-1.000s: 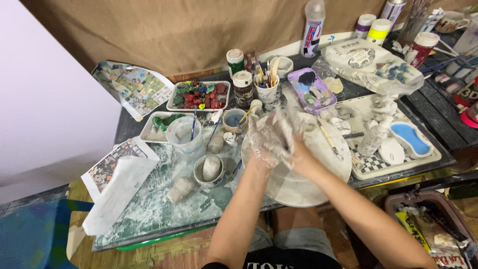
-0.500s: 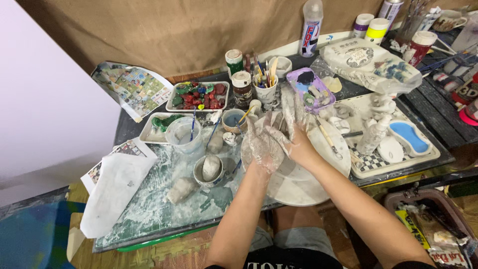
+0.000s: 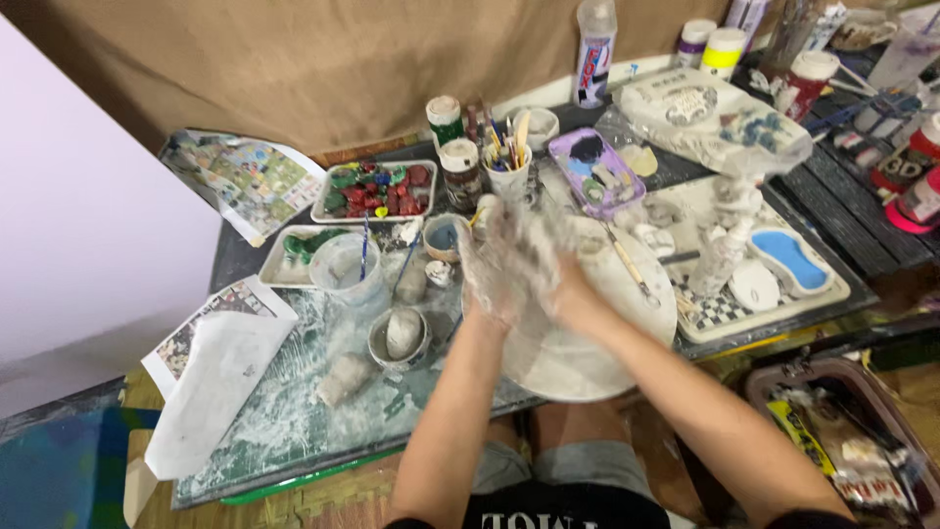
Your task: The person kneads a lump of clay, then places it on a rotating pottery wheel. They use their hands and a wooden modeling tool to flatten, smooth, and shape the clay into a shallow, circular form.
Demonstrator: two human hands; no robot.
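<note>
Both hands have shifted since the earlier frames: then they were pressed close with fingers curled over the white round board; now the fingers are raised and fanned toward the far side of the table, blurred by motion.

Left to right. At the far left lie a printed paper sheet [image 3: 257,178] and a folded white paper [image 3: 213,387] on the marbled tabletop [image 3: 294,431]. Next come a tray of red and green pieces [image 3: 377,191], a clear plastic cup [image 3: 345,269] with a blue brush standing in it, and a small grey bowl [image 3: 398,336] holding a pale lump.

The left hand [image 3: 494,269] is coated in white paste, fingers spread and pointing away from the body. The right hand [image 3: 548,269] lies against it, palm toward palm, its fingers also spread; whether anything is held between the palms cannot be told.

Both hands hover over the near-left part of the white round board [image 3: 587,343], which sits directly below and to the right of them; its rim extends further toward the right hand's side, so the right hand is the nearer to its centre. A thin wooden tool [image 3: 627,266] rests on the board, long axis running away from the body, just right of the right fingers.

Further right: a purple palette [image 3: 595,168], a white tray with a blue dish [image 3: 788,260], and a dark bin [image 3: 842,441].
</note>
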